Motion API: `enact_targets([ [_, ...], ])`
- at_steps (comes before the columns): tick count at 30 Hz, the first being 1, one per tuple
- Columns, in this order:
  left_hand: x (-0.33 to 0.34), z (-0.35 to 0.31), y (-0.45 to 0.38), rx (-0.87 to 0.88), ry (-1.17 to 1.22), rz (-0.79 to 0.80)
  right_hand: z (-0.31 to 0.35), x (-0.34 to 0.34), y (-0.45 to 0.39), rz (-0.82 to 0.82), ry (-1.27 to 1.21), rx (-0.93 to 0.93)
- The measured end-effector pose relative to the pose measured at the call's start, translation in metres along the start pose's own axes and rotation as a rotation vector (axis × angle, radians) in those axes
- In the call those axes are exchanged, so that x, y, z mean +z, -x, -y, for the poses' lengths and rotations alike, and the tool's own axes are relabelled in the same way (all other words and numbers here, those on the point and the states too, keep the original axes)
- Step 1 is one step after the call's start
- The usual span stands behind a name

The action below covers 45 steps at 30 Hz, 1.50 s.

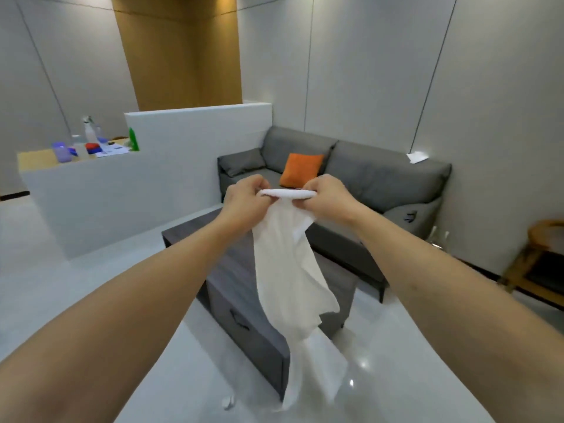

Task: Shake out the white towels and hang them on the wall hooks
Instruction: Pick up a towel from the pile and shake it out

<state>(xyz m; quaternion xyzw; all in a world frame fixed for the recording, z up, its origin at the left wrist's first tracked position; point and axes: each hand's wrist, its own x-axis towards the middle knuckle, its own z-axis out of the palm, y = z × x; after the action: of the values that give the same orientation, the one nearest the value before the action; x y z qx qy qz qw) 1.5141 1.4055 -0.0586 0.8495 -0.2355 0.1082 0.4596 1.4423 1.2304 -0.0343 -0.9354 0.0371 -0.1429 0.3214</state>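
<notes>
Your left hand (244, 198) and right hand (328, 195) are both gripping a white towel's (287, 270) top edge; it is hanging between them above a dark low cabinet (235, 288), before a grey sofa (366, 175).

Bright, even indoor light; small glare spots on glossy floor (363, 364). Wide-angle bend at edges (wall seams curve). Lower end of towel (293, 288) blurred; soft overall focus, faint shadows.

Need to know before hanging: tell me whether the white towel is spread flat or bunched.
Bunched. Left hand and right hand grip the white towel close together along its gathered top edge; the rest hangs crumpled.
</notes>
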Motion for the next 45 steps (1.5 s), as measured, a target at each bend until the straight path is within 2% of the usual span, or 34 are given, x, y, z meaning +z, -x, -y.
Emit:
enact_targets([
  [3,0.042,-0.01,-0.047,0.051,0.093,0.167,-0.036,-0.034,-0.038,-0.212,-0.154,0.06],
  [5,0.069,-0.013,-0.079,0.048,0.143,0.323,-0.05,-0.054,-0.07,-0.292,-0.242,0.069],
  [6,0.081,-0.014,-0.098,0.054,0.152,0.35,-0.054,-0.06,-0.089,-0.32,-0.271,0.064],
  [9,0.108,-0.024,-0.162,0.071,0.247,0.307,-0.066,-0.072,-0.152,-0.381,-0.371,0.059],
  [12,0.121,-0.033,-0.228,0.096,0.39,0.341,-0.075,-0.08,-0.213,-0.334,-0.473,0.072],
  [14,0.127,-0.034,-0.27,0.096,0.388,0.328,-0.085,-0.086,-0.249,-0.309,-0.497,0.062],
  [17,0.134,-0.024,-0.326,0.052,0.398,0.213,-0.111,-0.09,-0.293,-0.174,-0.533,0.031],
  [19,0.136,-0.014,-0.356,0.021,0.462,0.113,-0.134,-0.084,-0.321,-0.001,-0.463,0.053],
  [20,0.136,-0.008,-0.369,0.009,0.465,0.067,-0.145,-0.08,-0.337,0.029,-0.408,0.068],
  [25,0.143,0.027,-0.415,-0.045,0.335,0.01,-0.159,-0.053,-0.419,-0.086,-0.35,-0.016],
  [29,0.151,0.043,-0.434,-0.068,0.26,-0.034,-0.159,-0.034,-0.472,0.05,-0.334,-0.135],
  [33,0.155,0.055,-0.455,-0.145,0.172,-0.246,-0.182,-0.037,-0.513,0.215,-0.196,-0.274],
  [37,0.161,0.06,-0.471,-0.265,0.037,-0.387,-0.216,-0.052,-0.545,0.433,-0.024,-0.293],
  [41,0.154,0.067,-0.472,-0.396,-0.052,-0.611,-0.249,-0.061,-0.579,0.429,0.064,-0.353],
  [45,0.14,0.08,-0.46,-0.526,-0.219,-0.68,-0.27,-0.059,-0.608,0.428,0.045,-0.366],
])
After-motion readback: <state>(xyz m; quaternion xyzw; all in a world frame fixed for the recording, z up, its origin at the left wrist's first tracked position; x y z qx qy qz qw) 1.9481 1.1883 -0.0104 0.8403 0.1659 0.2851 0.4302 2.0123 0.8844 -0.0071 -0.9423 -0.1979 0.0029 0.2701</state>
